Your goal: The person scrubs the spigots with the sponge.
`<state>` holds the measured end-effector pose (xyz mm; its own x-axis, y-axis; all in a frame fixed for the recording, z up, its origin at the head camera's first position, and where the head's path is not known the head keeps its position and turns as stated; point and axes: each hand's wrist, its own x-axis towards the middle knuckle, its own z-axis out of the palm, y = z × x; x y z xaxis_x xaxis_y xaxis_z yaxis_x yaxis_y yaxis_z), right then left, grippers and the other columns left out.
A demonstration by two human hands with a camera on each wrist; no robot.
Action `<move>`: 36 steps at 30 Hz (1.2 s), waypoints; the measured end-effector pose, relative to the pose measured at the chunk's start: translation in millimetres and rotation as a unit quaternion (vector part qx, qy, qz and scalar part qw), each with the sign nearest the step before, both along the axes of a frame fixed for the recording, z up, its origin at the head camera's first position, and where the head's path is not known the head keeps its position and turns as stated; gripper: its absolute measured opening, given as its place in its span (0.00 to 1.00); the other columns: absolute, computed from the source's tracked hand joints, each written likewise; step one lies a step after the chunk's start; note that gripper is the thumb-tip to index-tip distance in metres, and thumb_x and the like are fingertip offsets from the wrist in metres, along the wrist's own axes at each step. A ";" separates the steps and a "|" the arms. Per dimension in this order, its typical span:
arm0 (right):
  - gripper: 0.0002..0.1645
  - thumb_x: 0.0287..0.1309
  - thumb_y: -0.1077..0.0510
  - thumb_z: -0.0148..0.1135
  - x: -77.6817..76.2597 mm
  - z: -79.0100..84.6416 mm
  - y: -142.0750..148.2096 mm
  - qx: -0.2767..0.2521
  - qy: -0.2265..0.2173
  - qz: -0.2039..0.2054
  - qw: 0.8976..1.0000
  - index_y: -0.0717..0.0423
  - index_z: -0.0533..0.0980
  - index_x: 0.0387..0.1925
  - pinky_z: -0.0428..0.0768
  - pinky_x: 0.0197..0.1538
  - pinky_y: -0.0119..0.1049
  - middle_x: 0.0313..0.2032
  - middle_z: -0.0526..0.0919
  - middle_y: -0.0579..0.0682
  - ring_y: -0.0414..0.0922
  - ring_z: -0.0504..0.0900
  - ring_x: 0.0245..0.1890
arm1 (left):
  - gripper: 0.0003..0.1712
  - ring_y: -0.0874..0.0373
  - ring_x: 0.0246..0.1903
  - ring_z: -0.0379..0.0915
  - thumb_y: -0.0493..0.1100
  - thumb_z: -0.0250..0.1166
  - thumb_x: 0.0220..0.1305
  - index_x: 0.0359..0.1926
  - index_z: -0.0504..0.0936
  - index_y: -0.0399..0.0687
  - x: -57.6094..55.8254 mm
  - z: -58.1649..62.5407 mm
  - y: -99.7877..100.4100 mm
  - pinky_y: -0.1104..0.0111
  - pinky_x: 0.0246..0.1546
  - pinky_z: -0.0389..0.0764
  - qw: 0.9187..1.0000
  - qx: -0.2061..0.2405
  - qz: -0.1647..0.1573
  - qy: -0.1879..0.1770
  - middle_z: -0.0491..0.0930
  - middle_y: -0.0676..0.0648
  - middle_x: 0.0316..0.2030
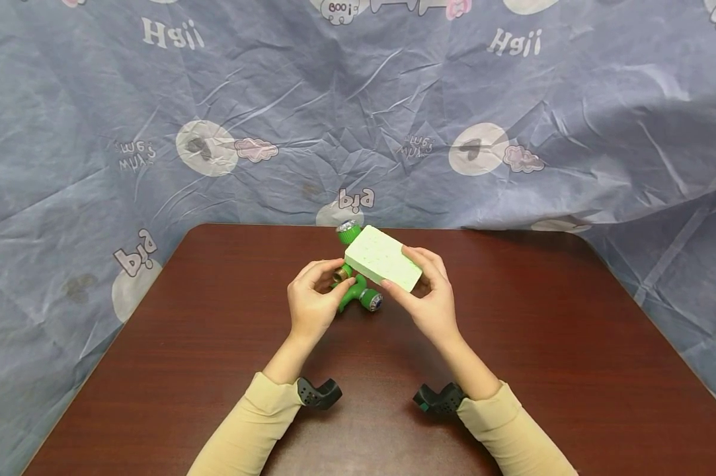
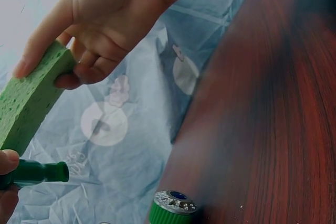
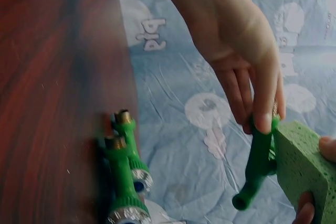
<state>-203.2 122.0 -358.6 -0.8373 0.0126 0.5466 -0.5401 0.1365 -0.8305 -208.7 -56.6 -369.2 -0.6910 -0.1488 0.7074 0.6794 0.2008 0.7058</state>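
My left hand (image 1: 313,301) pinches a green hose nozzle (image 3: 260,153) between thumb and fingertips, near its brass-coloured end (image 1: 339,274). My right hand (image 1: 432,297) holds a light green rectangular sponge (image 1: 383,259), thumb along the near edge and fingers at the right side. The sponge is tilted and lies right alongside the nozzle, covering part of it in the head view. The pitted sponge surface (image 2: 31,98) shows in the left wrist view, where the nozzle's tube end (image 2: 62,171) points beside it.
Two more green nozzles (image 3: 122,179) with brass threads and silver dial heads (image 1: 371,300) are on the dark red-brown table (image 1: 512,344). A patterned blue-grey cloth (image 1: 358,119) hangs behind the table. Black wrist mounts (image 1: 320,394) sit at both cuffs.
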 end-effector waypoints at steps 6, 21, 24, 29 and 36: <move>0.35 0.43 0.73 0.71 4.8 -2.7 -7.4 0.023 0.013 -0.024 0.999 0.71 0.70 0.57 0.77 0.37 0.25 0.55 0.65 0.65 0.44 0.74 0.38 | 0.16 0.43 0.28 0.80 0.23 0.73 0.42 0.37 0.82 0.27 0.5 0.5 1.4 0.66 0.28 0.83 1.000 0.011 0.009 0.004 0.79 0.34 0.32; 0.34 0.42 0.73 0.71 2.1 6.1 4.1 0.028 0.043 -0.055 0.997 0.71 0.72 0.55 0.76 0.32 0.25 0.53 0.68 0.66 0.41 0.73 0.35 | 0.16 0.43 0.27 0.80 0.22 0.72 0.42 0.37 0.82 0.26 1.6 0.6 1.8 0.59 0.24 0.83 1.000 0.003 -0.001 0.006 0.79 0.34 0.31; 0.34 0.41 0.73 0.72 2.5 7.4 3.2 0.047 0.041 -0.046 0.997 0.71 0.72 0.55 0.75 0.31 0.26 0.53 0.67 0.67 0.42 0.72 0.36 | 0.16 0.43 0.27 0.80 0.22 0.72 0.42 0.36 0.82 0.26 1.7 1.1 1.4 0.60 0.23 0.83 1.000 -0.001 -0.002 0.014 0.79 0.34 0.32; 0.33 0.43 0.72 0.71 -7.2 9.1 17.5 0.019 0.008 -0.091 0.996 0.70 0.72 0.55 0.75 0.32 0.22 0.53 0.68 0.63 0.39 0.73 0.32 | 0.16 0.43 0.28 0.80 0.20 0.71 0.41 0.36 0.82 0.25 -1.0 0.0 -0.6 0.61 0.27 0.84 1.000 -0.001 -0.020 0.017 0.80 0.34 0.35; 0.35 0.43 0.74 0.70 -27.7 1.9 46.8 -0.074 0.012 -0.088 0.993 0.65 0.73 0.57 0.79 0.36 0.23 0.53 0.69 0.51 0.40 0.77 0.35 | 0.15 0.43 0.31 0.79 0.18 0.67 0.42 0.36 0.81 0.24 -4.0 -2.8 -1.0 0.54 0.31 0.83 0.998 -0.005 -0.067 0.017 0.79 0.32 0.37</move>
<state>-230.8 168.8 -356.7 -0.8020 0.2393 0.5473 -0.5381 0.1082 -0.8359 -212.6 -57.5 -372.0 -0.6803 -0.0496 0.7312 0.7236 0.1130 0.6809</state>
